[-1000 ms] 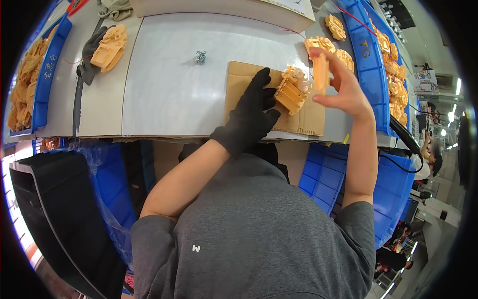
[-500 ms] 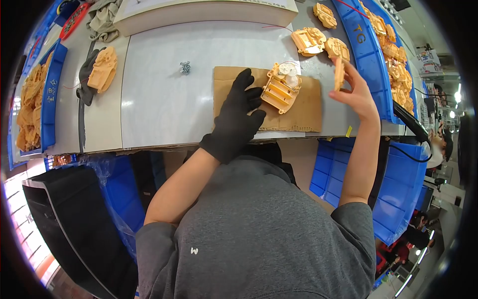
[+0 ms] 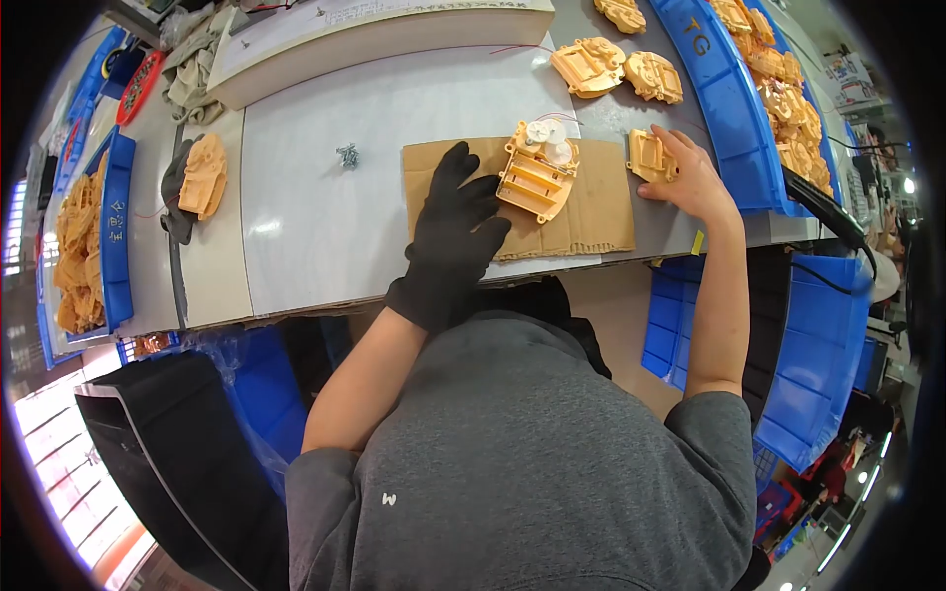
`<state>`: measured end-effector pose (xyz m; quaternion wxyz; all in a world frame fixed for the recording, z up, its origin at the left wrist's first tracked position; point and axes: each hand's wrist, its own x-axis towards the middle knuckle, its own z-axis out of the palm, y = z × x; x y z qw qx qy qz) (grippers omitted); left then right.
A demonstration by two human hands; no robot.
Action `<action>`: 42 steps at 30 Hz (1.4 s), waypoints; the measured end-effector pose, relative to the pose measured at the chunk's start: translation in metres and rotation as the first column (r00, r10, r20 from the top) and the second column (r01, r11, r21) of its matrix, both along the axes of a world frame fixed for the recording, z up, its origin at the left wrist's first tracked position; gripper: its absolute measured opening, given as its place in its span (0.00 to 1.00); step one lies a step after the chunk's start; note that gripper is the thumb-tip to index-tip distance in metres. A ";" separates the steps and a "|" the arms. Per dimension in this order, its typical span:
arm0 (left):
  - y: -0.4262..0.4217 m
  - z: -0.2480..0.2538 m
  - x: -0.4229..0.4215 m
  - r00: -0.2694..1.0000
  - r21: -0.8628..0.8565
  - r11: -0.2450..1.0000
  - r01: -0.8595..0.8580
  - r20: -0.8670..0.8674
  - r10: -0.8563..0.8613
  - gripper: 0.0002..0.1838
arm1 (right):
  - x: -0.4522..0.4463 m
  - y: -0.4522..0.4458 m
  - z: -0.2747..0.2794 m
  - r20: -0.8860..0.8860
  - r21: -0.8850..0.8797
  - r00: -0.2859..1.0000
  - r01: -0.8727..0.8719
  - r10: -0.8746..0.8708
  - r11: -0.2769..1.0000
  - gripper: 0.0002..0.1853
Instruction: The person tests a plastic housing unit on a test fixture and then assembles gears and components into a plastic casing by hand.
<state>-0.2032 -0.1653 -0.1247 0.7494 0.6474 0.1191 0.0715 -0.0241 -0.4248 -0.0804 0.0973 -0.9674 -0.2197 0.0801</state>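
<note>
One geared housing [image 3: 535, 184], face up on cushioning cardboard [image 3: 605, 212] beside the gloved left hand [image 3: 448, 234], fingers spread, perhaps touching to steady it; one casing [image 3: 647, 156] pinched in the right hand [image 3: 702, 183].

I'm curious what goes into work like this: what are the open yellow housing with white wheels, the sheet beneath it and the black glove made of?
The housing looks like moulded plastic, with a slight sheen and thin ribs. The white wheels seem smooth plastic too. The sheet looks like matt brown corrugated cardboard: its edge is ridged. The glove is probably fabric, dull black; no weave shows.
</note>
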 end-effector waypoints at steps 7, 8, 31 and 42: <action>0.000 0.005 -0.001 1.000 -0.009 1.000 0.011 -0.018 -0.012 0.42 | -0.029 0.035 0.000 -0.093 0.516 0.995 0.073 -0.029 0.854 0.28; 0.000 0.005 0.000 1.000 -0.052 0.999 0.000 -0.028 -0.001 0.42 | -0.036 0.046 -0.001 -0.202 0.572 0.979 0.133 -0.018 0.810 0.26; 0.001 0.011 0.017 0.985 -0.278 0.953 0.120 0.152 -0.080 0.19 | -0.097 0.134 -0.009 -0.667 0.742 0.743 0.657 0.047 0.136 0.24; 0.002 0.002 0.017 0.978 -0.500 0.841 0.207 0.122 -0.169 0.21 | -0.111 0.125 -0.021 -0.476 0.862 0.878 0.478 -0.054 0.169 0.18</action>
